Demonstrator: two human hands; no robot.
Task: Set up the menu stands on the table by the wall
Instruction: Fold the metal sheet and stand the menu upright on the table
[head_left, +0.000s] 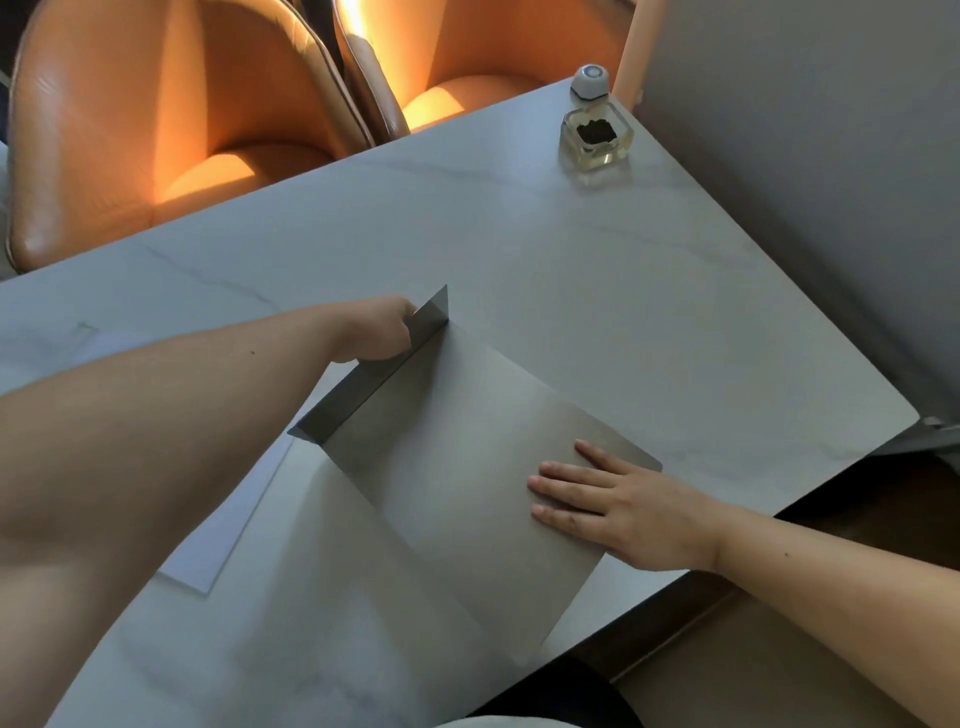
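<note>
The flat grey L-shaped metal menu stand (457, 467) lies on the pale marble table (649, 312), foot farthest away; left hand (379, 332) grips that foot, right hand (618, 504) presses spread on the near panel.

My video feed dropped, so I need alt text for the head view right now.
A grey menu stand lies flat on the pale table, left hand gripping its upturned foot, right hand pressed flat on its panel. A glass ashtray and white puck-shaped device sit at the far corner by the wall.
</note>
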